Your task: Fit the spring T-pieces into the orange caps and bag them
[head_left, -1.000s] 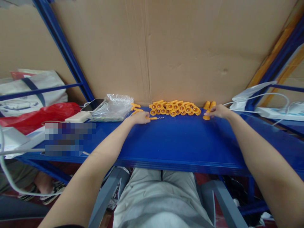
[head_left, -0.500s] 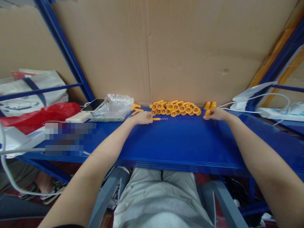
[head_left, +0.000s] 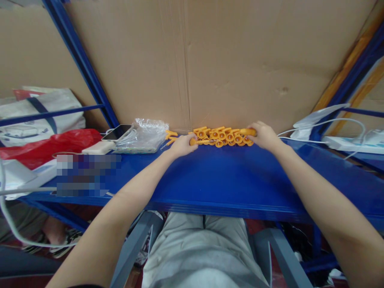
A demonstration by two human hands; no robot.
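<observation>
A row of small orange plastic parts point(head_left: 223, 136) is stacked on the blue shelf point(head_left: 228, 180) against the cardboard back wall. My left hand point(head_left: 182, 145) rests at the row's left end, fingers curled on an orange part there. At the right end, my right hand point(head_left: 263, 136) is closed on a few orange parts point(head_left: 247, 131) and presses them against the row. Whether the small spring is still in my left hand is hidden.
Loose orange pieces point(head_left: 171, 137) lie left of the row beside a clear plastic bag point(head_left: 146, 135), a phone point(head_left: 118, 132) and a white power bank point(head_left: 99, 148). A red bag point(head_left: 48, 146) lies at far left. A white power strip point(head_left: 348, 142) with cables sits at right.
My right hand moved left from the separate orange parts to the row's right end, carrying them along. My left hand moved up and right from the part with the spring to the row's left end.
</observation>
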